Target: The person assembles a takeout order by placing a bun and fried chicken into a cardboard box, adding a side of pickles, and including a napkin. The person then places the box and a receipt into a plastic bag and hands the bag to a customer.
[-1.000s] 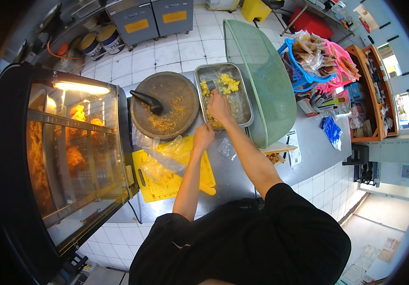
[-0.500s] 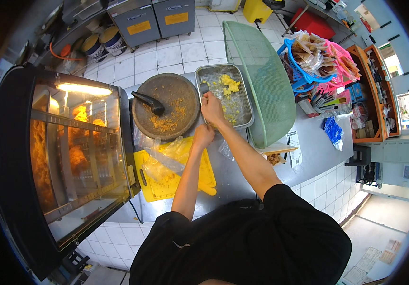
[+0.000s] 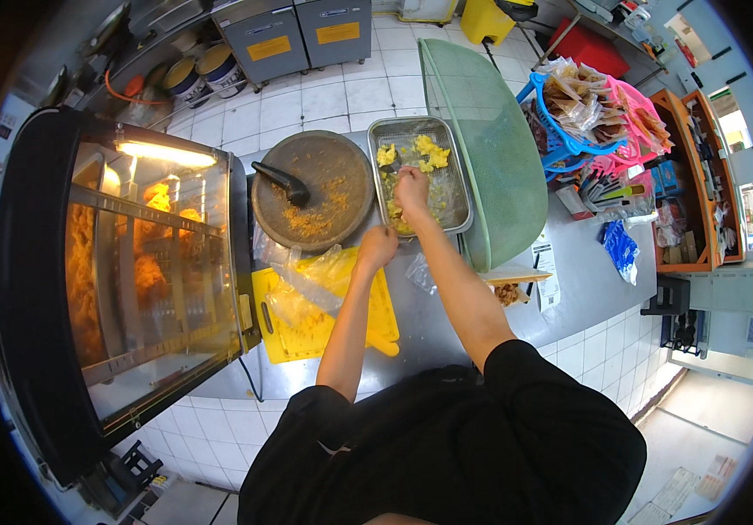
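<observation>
A steel counter [image 3: 446, 328] carries 1 glass warmer [image 3: 123, 271] at its left, 1 yellow board [image 3: 324, 306], 1 stone mortar [image 3: 311, 201], 1 metal tray [image 3: 420, 175], 1 green lid [image 3: 495, 166] and baskets [image 3: 595, 114] at right.

To our left we see a glass-fronted warming cabinet [image 3: 123, 280], lit inside and stocked with golden fried pieces. A green domed cover [image 3: 490, 149] leans at the far right of the steel surface [image 3: 569, 289]. Beyond it we see blue and pink baskets [image 3: 595, 114] of packets, and two grey cabinets [image 3: 302, 35] on the tiled floor.
</observation>
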### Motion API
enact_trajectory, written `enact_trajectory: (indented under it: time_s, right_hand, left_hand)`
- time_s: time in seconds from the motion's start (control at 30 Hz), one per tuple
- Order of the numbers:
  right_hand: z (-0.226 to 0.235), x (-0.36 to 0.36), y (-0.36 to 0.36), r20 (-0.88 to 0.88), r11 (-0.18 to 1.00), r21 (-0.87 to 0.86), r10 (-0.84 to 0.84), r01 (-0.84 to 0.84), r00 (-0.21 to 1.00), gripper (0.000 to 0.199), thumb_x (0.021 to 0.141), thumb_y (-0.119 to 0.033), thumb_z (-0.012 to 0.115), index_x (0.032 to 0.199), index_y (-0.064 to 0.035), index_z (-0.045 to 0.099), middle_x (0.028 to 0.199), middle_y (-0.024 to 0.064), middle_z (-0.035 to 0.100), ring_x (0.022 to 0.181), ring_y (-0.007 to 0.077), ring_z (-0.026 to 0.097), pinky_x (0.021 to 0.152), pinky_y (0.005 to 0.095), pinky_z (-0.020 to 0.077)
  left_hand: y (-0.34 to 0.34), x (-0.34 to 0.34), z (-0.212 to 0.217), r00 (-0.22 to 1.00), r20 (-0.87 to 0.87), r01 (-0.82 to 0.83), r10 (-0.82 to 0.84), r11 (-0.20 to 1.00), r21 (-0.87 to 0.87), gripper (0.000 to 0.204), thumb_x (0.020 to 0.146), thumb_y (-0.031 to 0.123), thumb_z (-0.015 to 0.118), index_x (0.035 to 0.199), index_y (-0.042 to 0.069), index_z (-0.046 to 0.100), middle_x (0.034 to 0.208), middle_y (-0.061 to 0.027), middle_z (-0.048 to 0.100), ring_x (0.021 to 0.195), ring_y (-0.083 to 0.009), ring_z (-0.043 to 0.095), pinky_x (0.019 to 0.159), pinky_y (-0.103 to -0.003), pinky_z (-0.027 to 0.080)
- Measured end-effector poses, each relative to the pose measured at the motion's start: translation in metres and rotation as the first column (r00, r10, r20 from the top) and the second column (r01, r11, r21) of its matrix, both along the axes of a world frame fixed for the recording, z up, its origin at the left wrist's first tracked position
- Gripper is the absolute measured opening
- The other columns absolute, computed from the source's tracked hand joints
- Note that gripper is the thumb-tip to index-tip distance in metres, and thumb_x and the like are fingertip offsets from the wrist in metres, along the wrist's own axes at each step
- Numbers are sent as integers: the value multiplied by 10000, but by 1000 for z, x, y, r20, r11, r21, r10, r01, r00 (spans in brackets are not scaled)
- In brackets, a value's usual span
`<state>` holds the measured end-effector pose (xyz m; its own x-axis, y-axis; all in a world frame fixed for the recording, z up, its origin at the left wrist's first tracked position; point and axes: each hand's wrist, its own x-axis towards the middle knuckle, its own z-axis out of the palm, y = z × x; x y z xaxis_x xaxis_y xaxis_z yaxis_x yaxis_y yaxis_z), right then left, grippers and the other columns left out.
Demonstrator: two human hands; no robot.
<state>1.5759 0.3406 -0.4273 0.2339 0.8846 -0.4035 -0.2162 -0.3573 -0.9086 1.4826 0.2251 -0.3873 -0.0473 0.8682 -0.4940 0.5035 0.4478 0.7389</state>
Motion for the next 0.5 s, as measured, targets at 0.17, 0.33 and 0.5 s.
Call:
enact_trajectory:
  time_s: [0.17,0.33,0.5]
  right_hand:
    - [17,13,-16,-333,999,-17,-39,35,942,153,964,-141,517,1086,-65,567,601,-13,405,426,104,386,365,287,280]
    - [47,22,-44,-526,996,-35,-92,87,845,34,995,-100,482,1022,-111,499,603,-46,303,421,70,263,357,275,201]
    - [70,53,-137,-559,997,-56,20,-61,829,33,1022,-149,492,1051,-133,491,618,-47,306,442,67,271,380,255,208]
  left_hand:
    - [-8,5,-2,992,80,-106,101,993,52,477,982,333,456,769,-51,644,648,-217,655,626,-348,679,633,-453,518]
    - [-24,6,-21,979,157,-169,131,953,253,467,1020,355,442,782,-13,604,589,-126,582,545,-251,602,526,-411,465]
    - [-79,-9,-34,921,308,-274,239,959,74,335,1039,350,458,873,85,578,653,3,522,537,-98,515,453,-262,416]
